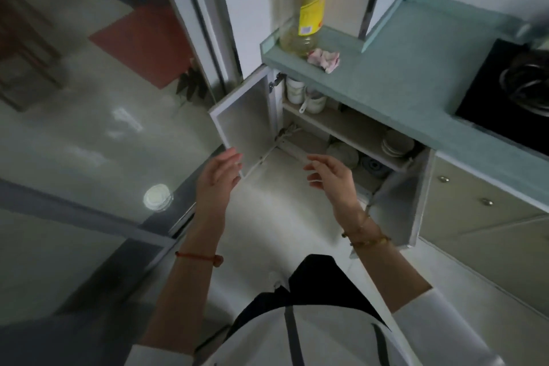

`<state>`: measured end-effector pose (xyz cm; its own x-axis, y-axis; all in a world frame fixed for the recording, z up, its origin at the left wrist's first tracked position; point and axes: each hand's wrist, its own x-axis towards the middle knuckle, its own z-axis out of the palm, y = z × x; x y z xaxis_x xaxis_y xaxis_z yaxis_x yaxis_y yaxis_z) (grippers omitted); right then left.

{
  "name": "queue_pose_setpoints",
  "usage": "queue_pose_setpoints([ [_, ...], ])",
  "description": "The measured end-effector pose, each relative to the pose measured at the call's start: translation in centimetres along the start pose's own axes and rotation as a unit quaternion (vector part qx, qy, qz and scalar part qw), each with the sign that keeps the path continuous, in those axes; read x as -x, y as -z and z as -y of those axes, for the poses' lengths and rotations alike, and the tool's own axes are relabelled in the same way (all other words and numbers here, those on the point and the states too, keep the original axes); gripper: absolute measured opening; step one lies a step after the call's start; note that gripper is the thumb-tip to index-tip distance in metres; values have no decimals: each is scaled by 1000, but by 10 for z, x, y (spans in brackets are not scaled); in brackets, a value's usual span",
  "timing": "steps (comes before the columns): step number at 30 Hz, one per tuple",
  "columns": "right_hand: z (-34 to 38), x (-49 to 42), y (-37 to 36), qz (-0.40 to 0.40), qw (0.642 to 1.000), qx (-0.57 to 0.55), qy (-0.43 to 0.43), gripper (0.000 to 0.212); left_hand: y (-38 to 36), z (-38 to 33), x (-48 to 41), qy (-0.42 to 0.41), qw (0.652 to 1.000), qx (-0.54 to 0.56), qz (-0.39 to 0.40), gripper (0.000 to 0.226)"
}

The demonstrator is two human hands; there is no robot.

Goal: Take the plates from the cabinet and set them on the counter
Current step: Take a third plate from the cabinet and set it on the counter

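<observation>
The under-counter cabinet (350, 131) stands with both doors swung open. A stack of white plates (396, 142) rests on its upper shelf at the right. More plates and bowls (346, 153) sit on the lower level below. My left hand (218, 177) hovers with fingers apart beside the lower edge of the left door (246, 128). My right hand (329, 177) is open in front of the cabinet opening, holding nothing, short of the dishes. The teal counter (395, 80) runs above the cabinet.
A tall bottle of yellow liquid (306, 6) and a crumpled pink cloth (323, 59) sit at the counter's left end. A black cooktop (508, 89) with a pan lies at the right. White mugs (303, 95) occupy the upper shelf's left. The right door (407, 199) juts out.
</observation>
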<state>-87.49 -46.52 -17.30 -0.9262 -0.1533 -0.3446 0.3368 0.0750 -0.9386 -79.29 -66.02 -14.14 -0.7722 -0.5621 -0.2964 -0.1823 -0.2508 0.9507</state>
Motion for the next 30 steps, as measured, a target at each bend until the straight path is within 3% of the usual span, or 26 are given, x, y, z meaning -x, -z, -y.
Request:
queue_pose_setpoints([
  [9, 7, -67, 3, -108, 993, -38, -14, 22, -49, -12, -93, 6, 987, -67, 145, 30],
  [23, -9, -200, 36, -216, 969, -84, -81, 21, -162, 15, -246, 52, 966, -110, 228, 32],
  [30, -58, -277, 55, -271, 950, -114, -102, 20, -208, 76, -314, 58, 949, -144, 273, 31],
])
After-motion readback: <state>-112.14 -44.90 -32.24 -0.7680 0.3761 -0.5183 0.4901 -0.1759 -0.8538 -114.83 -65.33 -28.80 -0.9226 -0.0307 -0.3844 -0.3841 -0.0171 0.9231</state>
